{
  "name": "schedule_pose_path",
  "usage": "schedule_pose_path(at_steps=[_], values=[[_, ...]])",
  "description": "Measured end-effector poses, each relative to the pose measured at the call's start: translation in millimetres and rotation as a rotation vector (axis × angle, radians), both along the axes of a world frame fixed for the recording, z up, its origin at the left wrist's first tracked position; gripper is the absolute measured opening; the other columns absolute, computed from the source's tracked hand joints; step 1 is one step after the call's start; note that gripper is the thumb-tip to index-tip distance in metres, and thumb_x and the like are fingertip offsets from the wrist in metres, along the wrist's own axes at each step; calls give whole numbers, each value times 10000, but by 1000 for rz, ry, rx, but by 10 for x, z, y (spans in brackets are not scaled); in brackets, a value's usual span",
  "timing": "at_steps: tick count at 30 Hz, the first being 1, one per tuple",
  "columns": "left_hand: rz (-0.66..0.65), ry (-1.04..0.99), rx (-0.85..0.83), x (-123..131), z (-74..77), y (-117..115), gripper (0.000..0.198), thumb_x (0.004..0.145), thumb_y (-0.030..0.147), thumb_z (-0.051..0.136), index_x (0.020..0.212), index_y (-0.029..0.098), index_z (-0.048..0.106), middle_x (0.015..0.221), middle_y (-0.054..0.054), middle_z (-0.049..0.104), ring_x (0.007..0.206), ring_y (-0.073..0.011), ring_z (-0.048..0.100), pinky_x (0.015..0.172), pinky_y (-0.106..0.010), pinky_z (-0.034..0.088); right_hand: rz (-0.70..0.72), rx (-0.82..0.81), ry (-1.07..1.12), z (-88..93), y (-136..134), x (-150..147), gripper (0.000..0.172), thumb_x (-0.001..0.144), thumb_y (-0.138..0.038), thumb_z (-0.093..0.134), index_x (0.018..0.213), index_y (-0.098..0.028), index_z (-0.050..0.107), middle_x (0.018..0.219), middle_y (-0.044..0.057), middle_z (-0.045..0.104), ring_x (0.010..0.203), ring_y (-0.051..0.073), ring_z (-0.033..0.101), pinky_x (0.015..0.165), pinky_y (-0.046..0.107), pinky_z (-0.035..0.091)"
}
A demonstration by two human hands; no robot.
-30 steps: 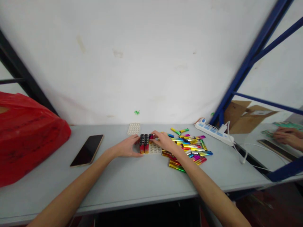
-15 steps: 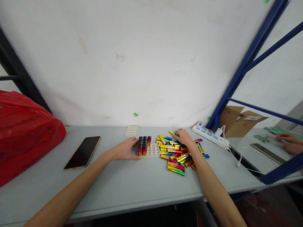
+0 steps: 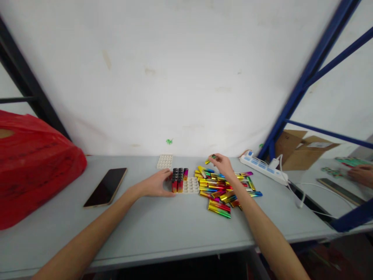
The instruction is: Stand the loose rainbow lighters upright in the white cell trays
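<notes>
Several shiny tubes with black tops and red, gold or purple bodies (image 3: 177, 186) stand upright at the left end of a white tray with round holes (image 3: 191, 186). Round that end curves my left hand (image 3: 157, 183), thumb at the near edge and fingers on the far side, steadying tray and tubes. My right hand (image 3: 223, 164) is raised at the back of a loose pile of shiny coloured tubes (image 3: 215, 190). Its fingertips pinch a gold tube with a dark end (image 3: 208, 161), partly covered by the fingers.
A second white tray (image 3: 164, 161) lies near the wall. A phone (image 3: 106, 187) and a red plastic bag (image 3: 37, 171) are to the left. On the right are a power strip (image 3: 264, 167), a blue frame post (image 3: 294, 101), a cardboard box (image 3: 309, 155) and a co-worker's hand (image 3: 363, 175).
My right hand has lifted from the pile, moving slightly back with the gold tube in its fingertips. My left hand stays at the tray. The view has shifted slightly.
</notes>
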State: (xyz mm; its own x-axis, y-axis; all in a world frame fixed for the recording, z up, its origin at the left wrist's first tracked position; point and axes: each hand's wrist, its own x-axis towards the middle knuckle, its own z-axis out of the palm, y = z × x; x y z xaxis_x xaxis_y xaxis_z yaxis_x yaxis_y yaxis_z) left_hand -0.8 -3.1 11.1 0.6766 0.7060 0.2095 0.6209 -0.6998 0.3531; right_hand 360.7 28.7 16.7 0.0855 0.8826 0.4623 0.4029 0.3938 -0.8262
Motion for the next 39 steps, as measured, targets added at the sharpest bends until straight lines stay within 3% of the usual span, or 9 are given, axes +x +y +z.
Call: schedule_pose_path(at_steps=[6, 9, 11, 14, 19, 24, 30, 35, 39], values=[[1, 21, -22, 0, 49, -15, 620, 734, 629, 839, 1167, 222, 662, 1175, -107, 700, 1097, -347, 684, 1021, -458, 574, 317, -180, 435, 74, -180, -326, 541, 793, -746, 773, 919, -244, 615, 892, 2, 683, 759, 155, 652, 698, 291, 584], [-2, 30, -29, -2, 81, -27, 625, 734, 611, 837, 1177, 202, 673, 1180, -110, 706, 1099, -348, 688, 1024, -448, 569, 462, -218, 475, 107, -259, -437, 520, 827, -716, 767, 1021, -264, 601, 740, -59, 585, 618, 117, 562, 598, 247, 526], [-2, 24, -21, -11, 83, -27, 636, 724, 599, 847, 1192, 203, 680, 1186, -108, 714, 1111, -355, 690, 1026, -449, 569, 489, -235, 472, 113, -284, -506, 525, 824, -721, 766, 998, -262, 578, 648, -104, 447, 523, 90, 429, 500, 203, 405], [1, 27, 3, -28, 71, -28, 627, 721, 603, 853, 1190, 219, 692, 1191, -101, 726, 1129, -364, 693, 1040, -455, 568, 434, -227, 361, 93, -305, -596, 531, 864, -761, 692, 887, -256, 529, 611, -114, 342, 472, 83, 296, 440, 209, 266], [0, 34, 32, -30, 88, -51, 644, 737, 595, 850, 1220, 201, 686, 1221, -104, 726, 1157, -364, 693, 1061, -439, 558, 173, -29, 22, 49, -361, -696, 581, 965, -713, 548, 647, -248, 405, 582, -54, 368, 556, 125, 365, 540, 274, 312], [-23, 41, 23, -10, 119, -56, 656, 753, 566, 844, 1250, 176, 668, 1222, -109, 724, 1124, -349, 700, 1057, -430, 554, 46, 45, -88, 39, -376, -763, 488, 943, -564, 502, 594, -250, 367, 574, -36, 372, 601, 140, 371, 604, 294, 261], [-23, 54, 3, -6, 118, -51, 644, 765, 587, 831, 1225, 166, 669, 1192, -114, 712, 1109, -342, 690, 1054, -431, 549, 73, 37, -181, 42, -376, -767, 467, 979, -574, 461, 650, -251, 388, 595, -43, 418, 633, 150, 417, 625, 291, 291], [-25, 42, -5, 2, 133, -57, 664, 755, 585, 839, 1240, 167, 664, 1226, -123, 706, 1155, -357, 678, 1084, -436, 530, 239, 22, -306, 91, -452, -747, 414, 1103, -538, 399, 833, -241, 502, 694, -32, 563, 670, 164, 540, 689, 288, 393], [-20, 42, -19, 7, 134, -59, 654, 761, 577, 838, 1234, 159, 666, 1210, -124, 703, 1135, -349, 682, 1075, -433, 533, 295, 210, -557, 136, -496, -733, 407, 1141, -503, 411, 863, -232, 532, 865, 41, 635, 819, 189, 590, 783, 303, 432]])
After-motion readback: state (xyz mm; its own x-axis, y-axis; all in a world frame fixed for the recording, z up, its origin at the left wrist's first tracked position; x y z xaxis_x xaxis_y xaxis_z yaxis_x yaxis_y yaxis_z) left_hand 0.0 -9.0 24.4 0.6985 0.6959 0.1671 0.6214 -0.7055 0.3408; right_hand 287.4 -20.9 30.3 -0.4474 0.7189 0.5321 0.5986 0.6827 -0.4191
